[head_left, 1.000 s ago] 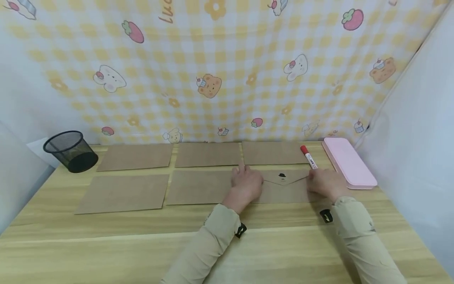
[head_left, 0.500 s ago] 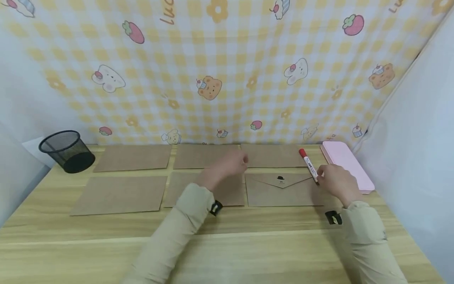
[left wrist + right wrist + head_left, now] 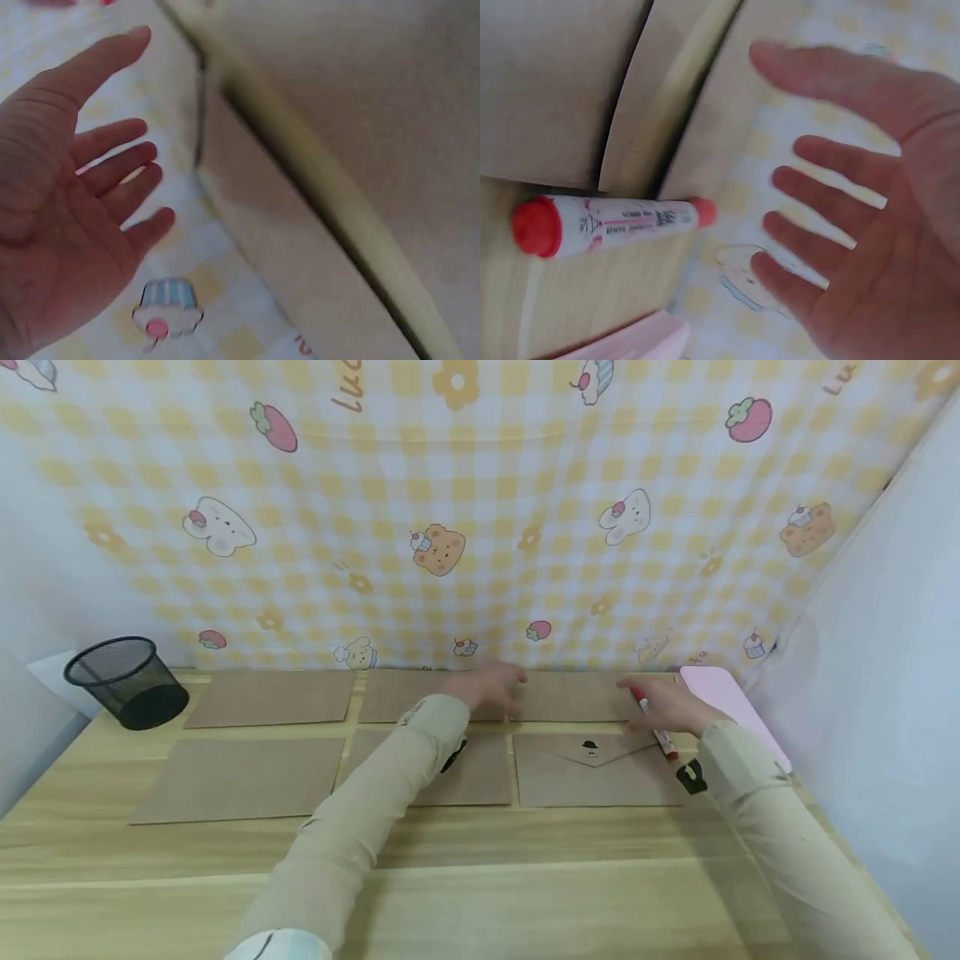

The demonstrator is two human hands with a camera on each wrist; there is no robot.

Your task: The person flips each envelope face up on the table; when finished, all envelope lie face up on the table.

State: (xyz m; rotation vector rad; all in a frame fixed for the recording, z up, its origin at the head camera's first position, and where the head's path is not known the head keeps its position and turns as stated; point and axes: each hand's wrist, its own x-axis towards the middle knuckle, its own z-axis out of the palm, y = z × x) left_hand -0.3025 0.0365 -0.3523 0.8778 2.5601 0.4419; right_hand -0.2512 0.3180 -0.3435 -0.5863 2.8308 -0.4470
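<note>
Envelopes (image 3: 577, 697) on wooden table (image 3: 525, 893) | hands spread, empty | gingham backdrop (image 3: 480, 510), mesh cup (image 3: 123, 681)

Marker (image 3: 654, 724) partly hidden behind right hand (image 3: 667, 703)

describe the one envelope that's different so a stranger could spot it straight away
On the wooden table, six brown envelopes lie in two rows of three. Take the near row's right-hand one, the flap-up envelope by the red marker. It alone shows a pointed flap with a small black hat sticker.
</note>
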